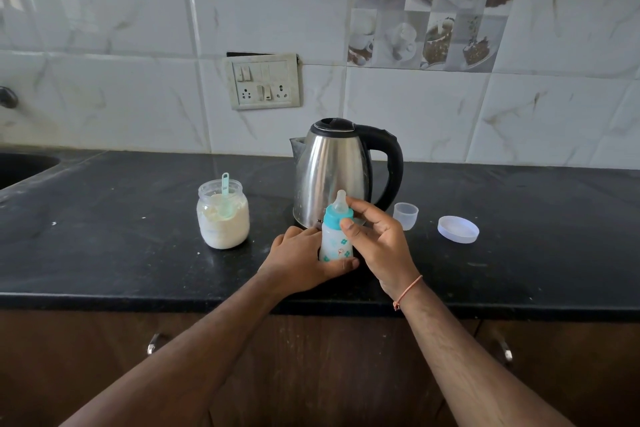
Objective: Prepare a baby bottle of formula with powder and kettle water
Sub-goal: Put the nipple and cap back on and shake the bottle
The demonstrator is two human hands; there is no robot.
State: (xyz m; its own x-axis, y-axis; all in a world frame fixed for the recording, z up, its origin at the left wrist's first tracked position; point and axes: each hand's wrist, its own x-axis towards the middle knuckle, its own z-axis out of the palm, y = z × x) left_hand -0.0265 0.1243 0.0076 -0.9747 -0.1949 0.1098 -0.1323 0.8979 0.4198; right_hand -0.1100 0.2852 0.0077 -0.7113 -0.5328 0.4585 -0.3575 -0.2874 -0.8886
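Note:
A small baby bottle (334, 243) with a teal collar and a clear teat stands upright on the black counter (138, 253), just in front of the steel kettle (332, 170). My left hand (301, 260) grips the bottle's lower body. My right hand (377, 243) pinches the teal collar with thumb and fingers. To the left stands an open glass jar of white powder (223, 218) with a teal scoop standing in it.
A clear bottle cap (406, 215) and a white jar lid (458, 229) lie on the counter right of the kettle. A sink edge (24, 166) shows at far left. A wall socket panel (264, 81) is behind. Cabinet handles sit below the counter edge.

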